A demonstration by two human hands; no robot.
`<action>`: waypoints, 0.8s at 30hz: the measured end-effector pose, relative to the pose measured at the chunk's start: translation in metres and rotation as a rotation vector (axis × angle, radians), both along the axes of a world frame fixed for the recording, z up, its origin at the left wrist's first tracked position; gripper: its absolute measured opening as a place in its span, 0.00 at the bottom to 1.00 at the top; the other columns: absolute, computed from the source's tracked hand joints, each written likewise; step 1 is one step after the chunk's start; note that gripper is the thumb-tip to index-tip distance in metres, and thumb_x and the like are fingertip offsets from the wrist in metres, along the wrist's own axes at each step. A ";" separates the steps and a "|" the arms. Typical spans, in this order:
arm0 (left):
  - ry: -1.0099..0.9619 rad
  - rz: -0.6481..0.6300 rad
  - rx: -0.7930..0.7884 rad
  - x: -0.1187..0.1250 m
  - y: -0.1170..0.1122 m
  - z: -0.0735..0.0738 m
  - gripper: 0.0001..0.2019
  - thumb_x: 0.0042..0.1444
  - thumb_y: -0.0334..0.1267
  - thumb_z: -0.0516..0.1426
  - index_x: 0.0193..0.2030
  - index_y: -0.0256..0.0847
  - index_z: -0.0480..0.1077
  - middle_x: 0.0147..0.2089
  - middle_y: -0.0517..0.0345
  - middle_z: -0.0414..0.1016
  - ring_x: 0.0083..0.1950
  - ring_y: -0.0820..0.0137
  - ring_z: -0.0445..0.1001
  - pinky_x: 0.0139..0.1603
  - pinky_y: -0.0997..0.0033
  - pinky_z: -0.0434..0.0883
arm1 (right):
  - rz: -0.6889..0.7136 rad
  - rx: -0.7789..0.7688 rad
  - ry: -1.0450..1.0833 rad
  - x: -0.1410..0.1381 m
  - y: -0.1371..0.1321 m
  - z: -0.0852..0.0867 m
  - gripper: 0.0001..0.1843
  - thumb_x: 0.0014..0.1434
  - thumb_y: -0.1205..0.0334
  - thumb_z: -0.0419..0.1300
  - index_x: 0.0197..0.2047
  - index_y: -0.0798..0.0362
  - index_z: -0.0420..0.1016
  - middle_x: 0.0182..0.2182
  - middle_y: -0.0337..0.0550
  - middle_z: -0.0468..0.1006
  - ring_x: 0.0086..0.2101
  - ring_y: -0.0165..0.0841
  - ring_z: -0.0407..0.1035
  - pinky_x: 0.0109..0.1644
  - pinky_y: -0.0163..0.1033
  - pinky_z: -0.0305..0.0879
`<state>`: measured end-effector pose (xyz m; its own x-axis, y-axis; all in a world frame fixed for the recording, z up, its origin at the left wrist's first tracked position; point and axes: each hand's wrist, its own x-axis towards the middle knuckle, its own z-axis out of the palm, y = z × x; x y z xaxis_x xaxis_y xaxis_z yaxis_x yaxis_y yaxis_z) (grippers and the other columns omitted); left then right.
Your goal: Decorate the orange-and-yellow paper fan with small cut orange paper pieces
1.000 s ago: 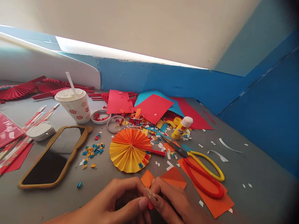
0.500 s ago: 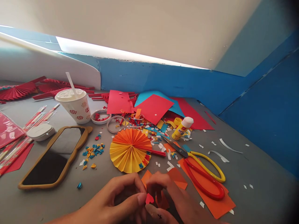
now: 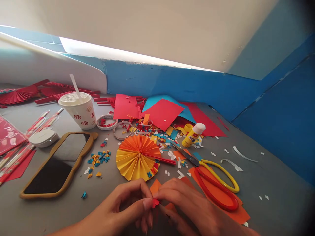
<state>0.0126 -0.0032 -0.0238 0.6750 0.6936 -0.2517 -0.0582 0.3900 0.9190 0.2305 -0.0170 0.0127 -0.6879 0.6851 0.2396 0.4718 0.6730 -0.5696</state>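
Note:
A small red paper heart (image 3: 155,203) is pinched between thumb and forefinger of my left hand (image 3: 130,208). My right hand (image 3: 184,203) meets it from the other side, its fingertips closed at the heart's edge. Just beyond my hands lies a round pleated paper fan (image 3: 134,162), half orange and half yellow, with a red stick and small blue and red pieces at its lower right. Orange paper (image 3: 155,186) lies partly hidden beneath my hands. Scissors (image 3: 216,170) with one yellow and one red handle rest to the right on more orange paper.
A glue stick (image 3: 193,135) stands tilted among paper scraps behind the scissors. To the left lie a phone (image 3: 59,164), a white case (image 3: 43,137), a lidded cup (image 3: 80,113) and a pile of small blue and yellow pieces (image 3: 98,158). Red sheets (image 3: 162,113) lie farther back.
My right hand has turned and come in closer, its fingers now at the red heart. The heart has shifted slightly up and left and shows a different shape.

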 end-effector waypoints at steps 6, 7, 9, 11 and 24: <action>-0.010 -0.019 0.000 -0.001 -0.002 0.001 0.14 0.63 0.47 0.55 0.35 0.36 0.65 0.30 0.61 0.69 0.31 0.76 0.68 0.34 0.76 0.65 | -0.005 -0.033 0.008 -0.004 0.001 -0.005 0.13 0.62 0.74 0.57 0.50 0.58 0.72 0.42 0.44 0.79 0.46 0.29 0.72 0.54 0.30 0.68; -0.008 -0.020 -0.002 -0.001 -0.003 0.002 0.14 0.63 0.47 0.54 0.35 0.36 0.65 0.30 0.61 0.69 0.31 0.76 0.68 0.35 0.76 0.65 | -0.005 -0.027 0.020 -0.004 0.000 -0.007 0.12 0.62 0.74 0.57 0.49 0.58 0.72 0.42 0.44 0.79 0.46 0.29 0.72 0.53 0.30 0.68; 0.002 -0.020 -0.004 -0.002 -0.005 0.004 0.14 0.63 0.47 0.55 0.36 0.36 0.65 0.31 0.61 0.69 0.32 0.75 0.68 0.36 0.75 0.66 | -0.005 -0.004 0.037 -0.004 -0.001 -0.009 0.12 0.63 0.75 0.55 0.49 0.58 0.72 0.41 0.45 0.79 0.45 0.30 0.73 0.52 0.32 0.69; 0.015 -0.026 -0.008 -0.002 -0.006 0.006 0.15 0.62 0.48 0.55 0.37 0.36 0.66 0.30 0.61 0.68 0.32 0.75 0.67 0.37 0.75 0.66 | 0.020 0.030 0.064 -0.004 0.000 -0.011 0.13 0.63 0.76 0.53 0.50 0.58 0.71 0.40 0.45 0.80 0.43 0.31 0.73 0.50 0.34 0.71; 0.110 -0.035 0.026 -0.002 -0.004 0.019 0.17 0.61 0.51 0.55 0.35 0.37 0.65 0.30 0.61 0.66 0.33 0.73 0.64 0.36 0.76 0.63 | 0.107 0.253 0.208 -0.001 0.004 -0.015 0.13 0.62 0.73 0.59 0.50 0.60 0.73 0.38 0.46 0.81 0.41 0.31 0.76 0.47 0.31 0.74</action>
